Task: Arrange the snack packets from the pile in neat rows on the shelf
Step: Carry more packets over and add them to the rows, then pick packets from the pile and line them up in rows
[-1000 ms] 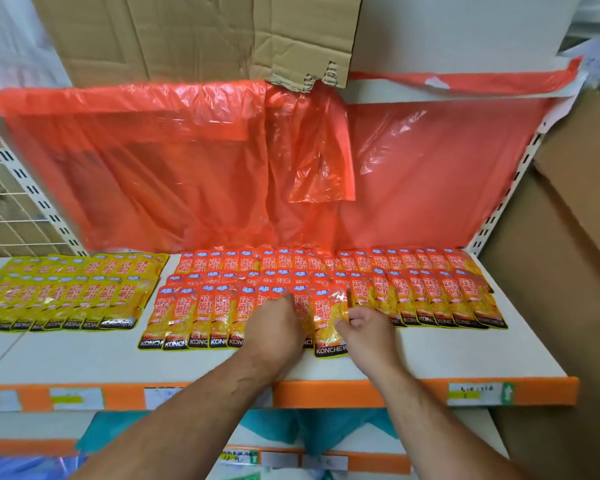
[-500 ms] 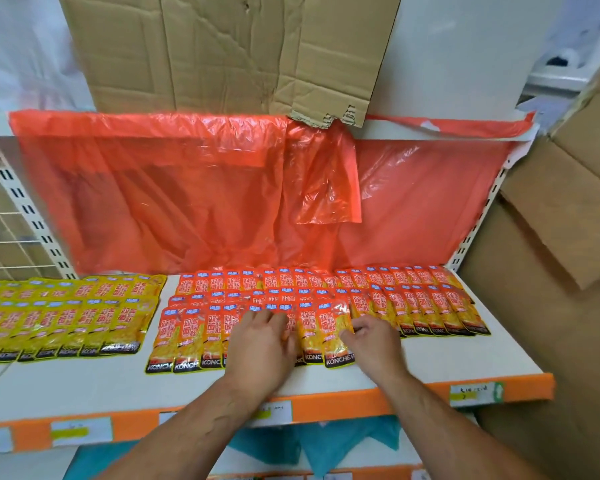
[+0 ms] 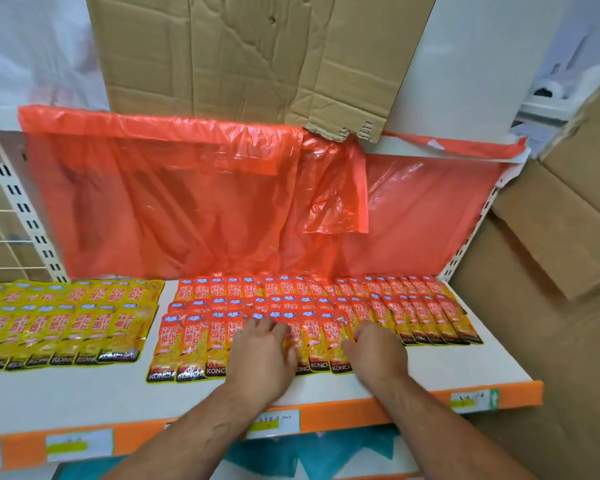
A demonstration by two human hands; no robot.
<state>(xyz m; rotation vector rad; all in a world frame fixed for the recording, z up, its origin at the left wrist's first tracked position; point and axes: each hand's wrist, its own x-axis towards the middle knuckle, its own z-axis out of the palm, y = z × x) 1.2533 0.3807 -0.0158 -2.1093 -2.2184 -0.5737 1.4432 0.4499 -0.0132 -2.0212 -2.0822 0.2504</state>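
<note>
Orange-red snack packets (image 3: 426, 311) lie in three overlapping rows on the white shelf (image 3: 465, 365). My left hand (image 3: 260, 355) lies flat on the middle packets of the front row, fingers spread. My right hand (image 3: 374, 351) rests on the packets just to the right, with its fingers bent over the top edge of one packet (image 3: 336, 341). Several front-row packets (image 3: 184, 348) lie uncovered to the left of my hands. The packets under my palms are hidden.
Yellow snack packets (image 3: 66, 327) lie in rows on the shelf to the left. Orange plastic sheeting (image 3: 187, 209) hangs behind the rows, with flattened cardboard (image 3: 239, 53) above. Cardboard boxes (image 3: 551, 254) stand at the right. The orange shelf edge (image 3: 516, 393) carries price labels.
My left hand went from pinching packets to lying flat on the front row. My right hand slid a little right along the row. The camera view tilted upward.
</note>
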